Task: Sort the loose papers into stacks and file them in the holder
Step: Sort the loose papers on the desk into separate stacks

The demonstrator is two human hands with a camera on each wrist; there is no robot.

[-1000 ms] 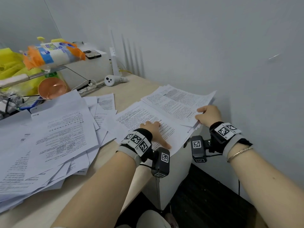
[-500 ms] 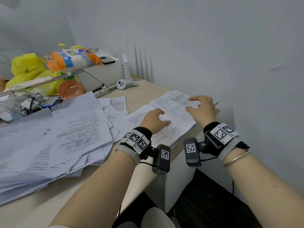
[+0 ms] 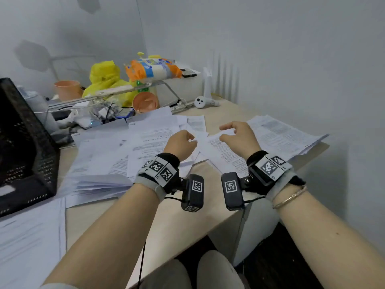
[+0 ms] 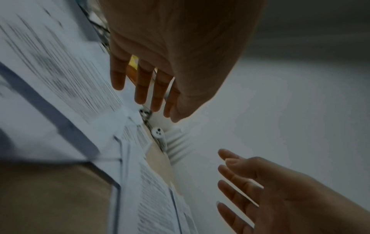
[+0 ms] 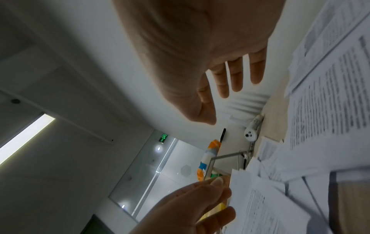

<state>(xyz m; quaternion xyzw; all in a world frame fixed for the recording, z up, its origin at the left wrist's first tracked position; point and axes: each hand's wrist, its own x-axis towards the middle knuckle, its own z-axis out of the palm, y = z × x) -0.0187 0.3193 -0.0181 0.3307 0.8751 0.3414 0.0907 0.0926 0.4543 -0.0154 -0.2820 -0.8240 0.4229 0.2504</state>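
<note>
1. The left hand [image 3: 180, 144] hovers over the table [image 3: 166, 222] with its grip released, fingers loosely curved, nothing between them; the left wrist view shows those fingers [image 4: 140, 85] apart and bare
2. The right hand [image 3: 239, 136] hangs just right of the left one, grip likewise released, fingers [image 5: 236, 77] spread and slack, holding nothing
3. Directly under both grips lies a printed sheet [image 3: 227, 157], reaching the near table edge below the right wrist
4. Left of the left grip spreads the big heap of loose papers [image 3: 108, 155], sheets overlapping at many angles, thick at its near edge
5. Right of the right grip, a smaller stack of papers [image 3: 279, 138] sits at the table's right edge, one corner jutting past it
6. Well left of the heap stands the black mesh holder [image 3: 23, 147], more sheets lying in front of it
7. Beyond both grips, a white controller [image 3: 205, 102] lies near the wall; further left, an orange bowl [image 3: 144, 102] under a clear shelf that carries an orange-and-blue packet [image 3: 152, 68], a yellow bag [image 3: 104, 79] behind it
</note>
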